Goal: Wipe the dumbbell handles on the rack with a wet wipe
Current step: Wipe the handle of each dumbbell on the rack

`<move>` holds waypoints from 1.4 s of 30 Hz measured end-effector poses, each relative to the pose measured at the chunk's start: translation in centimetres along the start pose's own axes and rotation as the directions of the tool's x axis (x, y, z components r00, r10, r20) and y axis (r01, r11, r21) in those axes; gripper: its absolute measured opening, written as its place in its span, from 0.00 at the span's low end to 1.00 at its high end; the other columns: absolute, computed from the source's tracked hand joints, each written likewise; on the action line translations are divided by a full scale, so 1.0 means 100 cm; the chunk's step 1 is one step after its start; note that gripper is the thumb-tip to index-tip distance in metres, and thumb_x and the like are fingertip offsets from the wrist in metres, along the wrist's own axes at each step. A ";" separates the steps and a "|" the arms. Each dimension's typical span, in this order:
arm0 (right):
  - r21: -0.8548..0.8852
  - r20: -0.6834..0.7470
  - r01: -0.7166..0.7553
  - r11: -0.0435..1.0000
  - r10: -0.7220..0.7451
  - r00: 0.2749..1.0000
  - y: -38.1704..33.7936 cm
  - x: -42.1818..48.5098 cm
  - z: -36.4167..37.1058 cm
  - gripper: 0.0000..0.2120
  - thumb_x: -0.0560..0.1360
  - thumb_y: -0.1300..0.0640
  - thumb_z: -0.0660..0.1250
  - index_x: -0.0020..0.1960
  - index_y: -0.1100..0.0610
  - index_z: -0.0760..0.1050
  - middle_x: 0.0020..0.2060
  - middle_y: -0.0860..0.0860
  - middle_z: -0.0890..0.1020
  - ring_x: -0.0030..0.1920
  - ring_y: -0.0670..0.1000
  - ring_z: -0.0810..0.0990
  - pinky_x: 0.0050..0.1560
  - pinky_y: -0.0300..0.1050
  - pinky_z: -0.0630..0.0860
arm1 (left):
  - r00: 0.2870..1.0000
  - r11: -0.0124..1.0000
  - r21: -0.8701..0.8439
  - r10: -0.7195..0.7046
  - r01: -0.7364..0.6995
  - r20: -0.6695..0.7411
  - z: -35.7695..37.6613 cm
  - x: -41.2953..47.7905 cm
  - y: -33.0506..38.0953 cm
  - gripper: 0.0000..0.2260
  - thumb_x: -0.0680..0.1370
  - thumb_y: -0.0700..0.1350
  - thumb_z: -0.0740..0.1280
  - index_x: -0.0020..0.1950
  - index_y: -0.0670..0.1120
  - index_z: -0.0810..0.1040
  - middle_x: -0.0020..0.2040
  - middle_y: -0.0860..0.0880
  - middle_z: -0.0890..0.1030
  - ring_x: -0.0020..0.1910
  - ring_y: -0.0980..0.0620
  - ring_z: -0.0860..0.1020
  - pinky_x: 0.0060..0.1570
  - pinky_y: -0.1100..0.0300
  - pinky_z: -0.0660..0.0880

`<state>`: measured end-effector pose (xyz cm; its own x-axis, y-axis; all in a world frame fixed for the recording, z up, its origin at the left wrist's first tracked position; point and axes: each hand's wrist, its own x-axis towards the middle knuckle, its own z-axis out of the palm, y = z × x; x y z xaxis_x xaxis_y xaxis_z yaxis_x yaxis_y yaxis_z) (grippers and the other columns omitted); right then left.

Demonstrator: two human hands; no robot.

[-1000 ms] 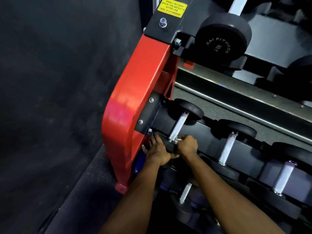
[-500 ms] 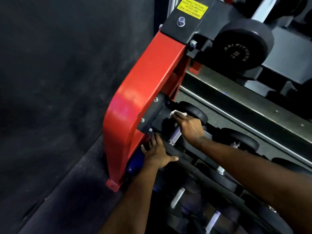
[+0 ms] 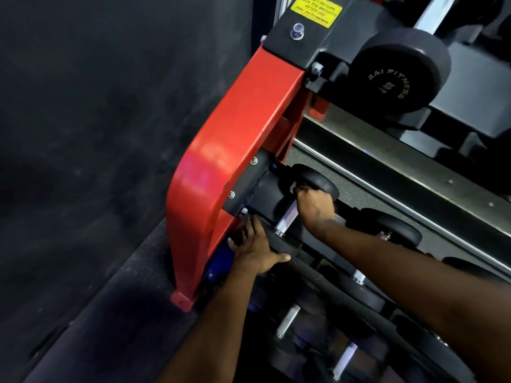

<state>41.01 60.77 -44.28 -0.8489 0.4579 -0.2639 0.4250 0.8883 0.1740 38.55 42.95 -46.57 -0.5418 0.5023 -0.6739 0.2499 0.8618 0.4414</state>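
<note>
One handle point(image 3: 286, 220), the leftmost on the rack's point(image 3: 229, 161) middle tier, is in the right hand point(image 3: 315, 205). Its fingers are curled round the handle's upper end, right against the far head point(image 3: 318, 181) of that dumbbell. The lower stretch of bright metal shows bare below the fist. Half a second ago those fingers were stretched out toward the far head with the white wipe at their tips. Now they have closed and the wipe is hidden, so I cannot tell where it sits in the grip. A second ago this hand was down at the handle's near end.

The left hand point(image 3: 254, 250) has stayed put. It lies flat on the black near end of the tier beside the red side plate, fingers straight and spread, thumb out to the right, holding nothing.

Next dumbbell point(image 3: 398, 233) along the tier sits just behind the right forearm. More handles point(image 3: 287, 319) show on the tier below. A large head point(image 3: 398, 70) rests on the top tier, near a yellow label point(image 3: 316, 9). Dark floor point(image 3: 110, 299) lies left of the rack.
</note>
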 end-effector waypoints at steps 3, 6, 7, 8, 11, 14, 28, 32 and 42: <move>0.010 -0.040 0.040 0.999 -0.039 0.998 0.015 -0.012 0.006 0.16 0.81 0.58 0.54 0.65 0.51 0.73 0.58 0.51 0.81 0.49 0.57 0.83 0.36 0.45 0.70 | 1.000 1.000 -0.026 0.000 0.000 -0.001 0.001 0.000 0.000 0.62 0.66 0.66 0.75 0.79 0.45 0.34 0.81 0.47 0.38 0.80 0.46 0.42 0.71 0.30 0.43; 0.060 -0.025 0.088 0.994 -0.087 0.996 0.034 -0.024 0.019 0.22 0.81 0.56 0.55 0.75 0.48 0.65 0.73 0.45 0.69 0.52 0.57 0.83 0.40 0.45 0.74 | 1.000 0.999 -0.052 -0.004 0.004 -0.001 0.002 -0.001 0.000 0.62 0.66 0.65 0.76 0.79 0.46 0.34 0.81 0.48 0.38 0.80 0.45 0.43 0.71 0.28 0.45; 0.061 -0.026 0.086 0.994 -0.084 0.996 0.035 -0.023 0.022 0.23 0.81 0.56 0.56 0.75 0.49 0.64 0.74 0.45 0.67 0.53 0.57 0.83 0.42 0.46 0.76 | 1.000 0.998 -0.059 -0.007 0.007 0.002 0.002 -0.001 0.000 0.62 0.66 0.65 0.76 0.79 0.46 0.34 0.81 0.48 0.37 0.80 0.45 0.43 0.71 0.28 0.46; 0.059 -0.038 0.075 0.995 -0.073 0.997 0.032 -0.020 0.022 0.22 0.81 0.57 0.56 0.74 0.50 0.65 0.73 0.46 0.69 0.53 0.57 0.83 0.43 0.46 0.77 | 1.000 0.998 -0.061 -0.011 0.012 0.003 0.002 -0.001 0.001 0.62 0.66 0.64 0.77 0.79 0.46 0.34 0.81 0.48 0.37 0.80 0.45 0.43 0.71 0.28 0.46; 0.066 -0.057 0.028 0.997 -0.025 0.998 0.012 -0.006 0.015 0.16 0.80 0.59 0.55 0.64 0.52 0.74 0.58 0.52 0.82 0.49 0.57 0.84 0.40 0.46 0.78 | 1.000 0.998 -0.055 -0.025 0.026 0.004 0.000 -0.002 0.002 0.62 0.66 0.64 0.77 0.79 0.46 0.34 0.81 0.48 0.38 0.80 0.46 0.44 0.71 0.28 0.46; 0.100 -0.028 -0.013 0.995 0.016 0.999 0.009 -0.003 0.014 0.13 0.80 0.59 0.56 0.59 0.52 0.76 0.52 0.53 0.84 0.49 0.58 0.83 0.41 0.46 0.77 | 1.000 0.999 -0.047 -0.028 0.028 0.010 -0.001 -0.004 0.004 0.62 0.66 0.64 0.77 0.79 0.46 0.34 0.81 0.48 0.37 0.80 0.46 0.44 0.71 0.28 0.47; 0.248 -0.216 -0.071 0.966 0.127 0.968 0.031 -0.048 0.042 0.21 0.72 0.62 0.66 0.63 0.49 0.79 0.57 0.50 0.83 0.45 0.57 0.84 0.41 0.47 0.74 | 1.000 0.998 -0.053 -0.018 0.018 -0.002 -0.001 -0.004 0.003 0.61 0.66 0.65 0.77 0.80 0.46 0.35 0.81 0.47 0.39 0.80 0.45 0.45 0.71 0.28 0.48; 0.405 0.028 -0.471 0.783 0.505 0.863 0.026 -0.054 0.054 0.15 0.73 0.59 0.67 0.58 0.53 0.81 0.48 0.58 0.84 0.55 0.59 0.77 0.53 0.51 0.68 | 1.000 0.999 -0.043 -0.012 0.011 -0.013 0.000 -0.004 0.003 0.62 0.65 0.65 0.77 0.80 0.46 0.35 0.81 0.47 0.39 0.80 0.46 0.44 0.71 0.28 0.48; 0.778 0.573 -0.529 -0.339 0.729 0.376 -0.025 -0.004 0.001 0.17 0.77 0.52 0.68 0.58 0.64 0.79 0.57 0.63 0.81 0.59 0.63 0.79 0.54 0.52 0.75 | 1.000 1.000 -0.002 -0.024 0.024 -0.010 0.001 -0.002 0.004 0.62 0.65 0.66 0.76 0.80 0.45 0.35 0.81 0.48 0.39 0.80 0.46 0.44 0.72 0.28 0.49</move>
<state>40.34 58.41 -44.73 0.1705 0.8396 -0.5157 0.5494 -0.5155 -0.6576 38.86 43.18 -46.28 -0.5553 0.4809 -0.6785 0.2355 0.8734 0.4262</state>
